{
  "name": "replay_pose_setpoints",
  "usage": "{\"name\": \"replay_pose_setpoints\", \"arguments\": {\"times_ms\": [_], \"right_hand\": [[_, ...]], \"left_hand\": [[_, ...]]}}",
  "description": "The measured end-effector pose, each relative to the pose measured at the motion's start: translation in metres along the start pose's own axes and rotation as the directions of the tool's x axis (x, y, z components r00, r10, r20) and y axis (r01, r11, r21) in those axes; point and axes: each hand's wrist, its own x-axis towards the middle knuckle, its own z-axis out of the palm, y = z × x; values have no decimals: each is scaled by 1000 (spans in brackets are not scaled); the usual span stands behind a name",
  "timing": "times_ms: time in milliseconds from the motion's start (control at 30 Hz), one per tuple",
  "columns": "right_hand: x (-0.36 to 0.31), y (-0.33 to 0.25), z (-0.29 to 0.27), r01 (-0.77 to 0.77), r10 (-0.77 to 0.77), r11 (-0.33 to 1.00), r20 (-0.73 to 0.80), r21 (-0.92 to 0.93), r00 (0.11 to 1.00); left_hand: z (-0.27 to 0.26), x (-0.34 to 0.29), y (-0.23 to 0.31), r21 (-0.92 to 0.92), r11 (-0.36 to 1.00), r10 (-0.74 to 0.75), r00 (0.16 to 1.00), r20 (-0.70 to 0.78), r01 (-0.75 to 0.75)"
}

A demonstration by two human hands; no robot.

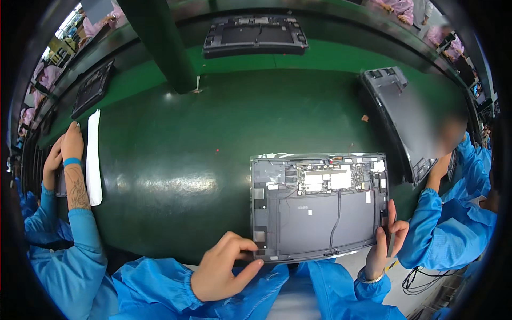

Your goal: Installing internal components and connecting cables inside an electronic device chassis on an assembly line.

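An opened laptop base [298,224], with its circuit board and dark battery pack exposed, lies at the table's near edge in front of me, its near side over my lap. My left hand [226,266] pinches its near left corner between thumb and fingers. At the near right corner is my right hand [383,240], its thumb and index finger against the side edge. A slim dark strip [393,242] sits between that thumb and the curled fingers; its kind is unclear. A thin black cable crosses the battery.
Green-topped table [160,149] carries other opened laptop bases: one at the far side [256,34], one at far left [93,88], one at right [389,117] by a co-worker's hand [438,170]. A white paper stack [93,160] lies near another co-worker's hands [72,144]. A green post [165,48] rises behind.
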Motion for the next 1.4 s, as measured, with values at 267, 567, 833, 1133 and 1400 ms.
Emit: {"name": "replay_pose_setpoints", "arguments": {"times_ms": [267,567,833,1133,1400], "right_hand": [[41,-42,32,291,-153,897,384,-332,910],[83,-37,112,657,-219,753,925,-43,310],[86,-25,118,730,-339,680,913,70,228],[79,-27,131,788,-349,612,919,73,186],[71,-38,146,866,-297,499,941,7,164]], "left_hand": [[-25,102,8,461,798,496,858,-136,-388],[-25,134,-8,415,685,621,778,95,-598],[-27,141,-4,398,664,619,764,180,-633],[-21,136,-6,453,653,632,766,117,-607],[-19,132,-17,359,685,662,747,55,-634]]}}
